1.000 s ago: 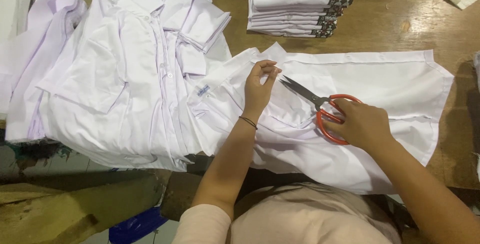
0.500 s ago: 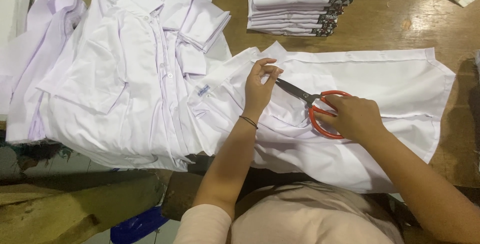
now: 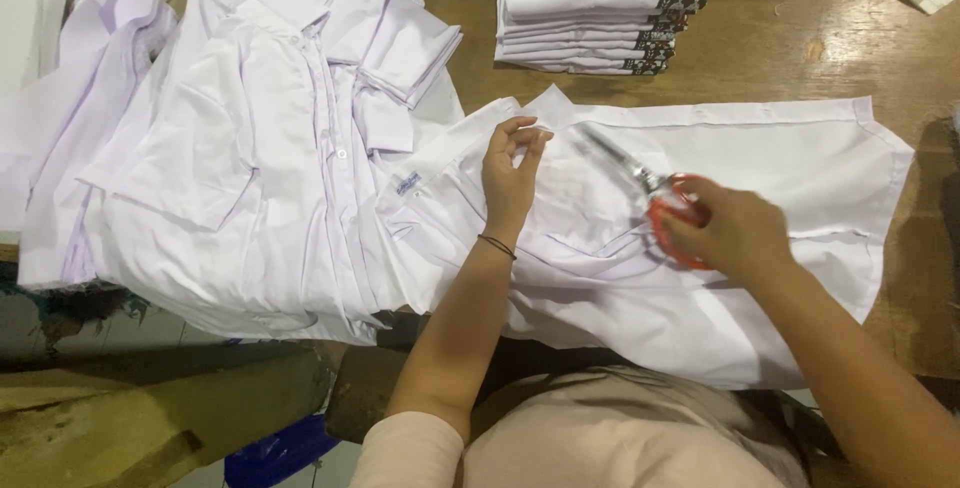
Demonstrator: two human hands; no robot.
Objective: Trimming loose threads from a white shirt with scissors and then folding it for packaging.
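A wooden desk carries everything. On its left side lies a loose heap of white shirts, spread open and overlapping, reaching the desk's near edge. Right of it, in front of the person, 1 white shirt lies flat, its collar end toward the heap and its hem toward the right. Beyond it, near the far edge, stands a neat stack of folded white shirts, well apart from both hands.

The left hand rests on the flat shirt near the collar, its fingers curled together and pinching a small bit of cloth or thread; which one is too small to tell. A thin dark band circles that wrist. The right hand closes around the red handles of the scissors, whose blurred blades point toward the left hand, just above the shirt.
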